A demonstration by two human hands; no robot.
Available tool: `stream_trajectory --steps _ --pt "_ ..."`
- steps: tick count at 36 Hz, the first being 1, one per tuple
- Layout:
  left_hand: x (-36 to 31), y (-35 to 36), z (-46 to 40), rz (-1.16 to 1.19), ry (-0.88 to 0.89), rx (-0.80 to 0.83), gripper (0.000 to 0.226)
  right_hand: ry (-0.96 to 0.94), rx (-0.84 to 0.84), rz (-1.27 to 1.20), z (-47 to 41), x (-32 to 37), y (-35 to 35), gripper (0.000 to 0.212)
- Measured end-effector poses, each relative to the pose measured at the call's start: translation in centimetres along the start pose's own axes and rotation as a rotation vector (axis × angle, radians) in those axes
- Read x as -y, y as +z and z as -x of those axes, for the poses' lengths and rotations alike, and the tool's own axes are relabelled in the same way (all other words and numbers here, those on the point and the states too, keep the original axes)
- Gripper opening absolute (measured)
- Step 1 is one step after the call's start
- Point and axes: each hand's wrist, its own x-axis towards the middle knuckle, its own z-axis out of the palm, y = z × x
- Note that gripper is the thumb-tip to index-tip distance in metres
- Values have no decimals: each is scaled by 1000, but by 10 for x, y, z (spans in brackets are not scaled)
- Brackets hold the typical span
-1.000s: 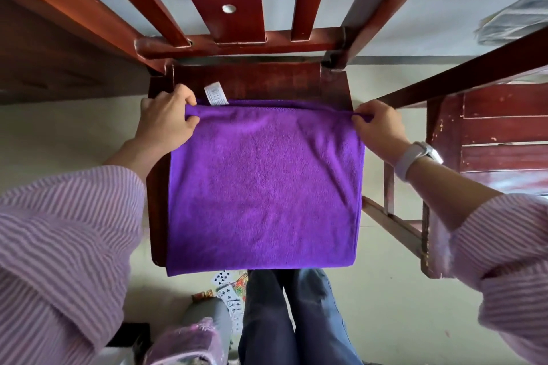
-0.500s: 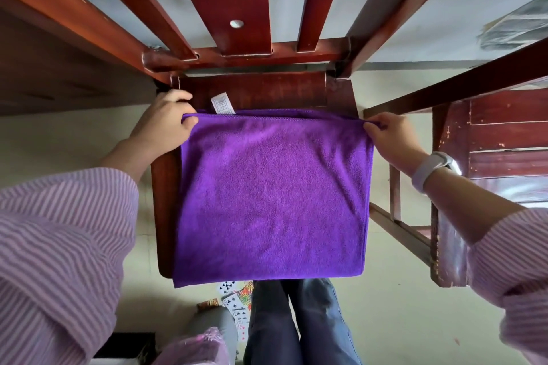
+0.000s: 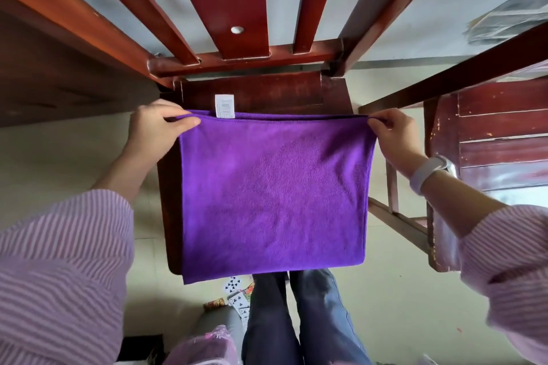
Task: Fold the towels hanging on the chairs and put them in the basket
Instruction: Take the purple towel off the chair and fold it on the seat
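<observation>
Purple terry, the towel (image 3: 272, 195) lies flat and doubled over on the wooden chair seat (image 3: 267, 92) at the centre of the frame, its white label (image 3: 224, 106) at the far edge. The left hand (image 3: 157, 127) pinches the upper-left corner, and the right hand (image 3: 394, 133) pinches the upper-right corner, fingers curled on the cloth. By my reckoning one fold is done; further folding and the trip to the basket, not in sight, remain.
</observation>
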Motion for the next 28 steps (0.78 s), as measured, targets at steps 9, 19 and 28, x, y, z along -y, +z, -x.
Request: stream_trajectory --steps 9,19,28 --pt "-9 -40 48 420 -124 37 20 -20 -106 -30 51 26 -34 19" --pt "-39 -93 110 611 -97 19 14 -85 -164 10 147 54 -90 15" --pt "-91 -155 149 509 6 44 18 -164 -247 -11 212 85 -147 13"
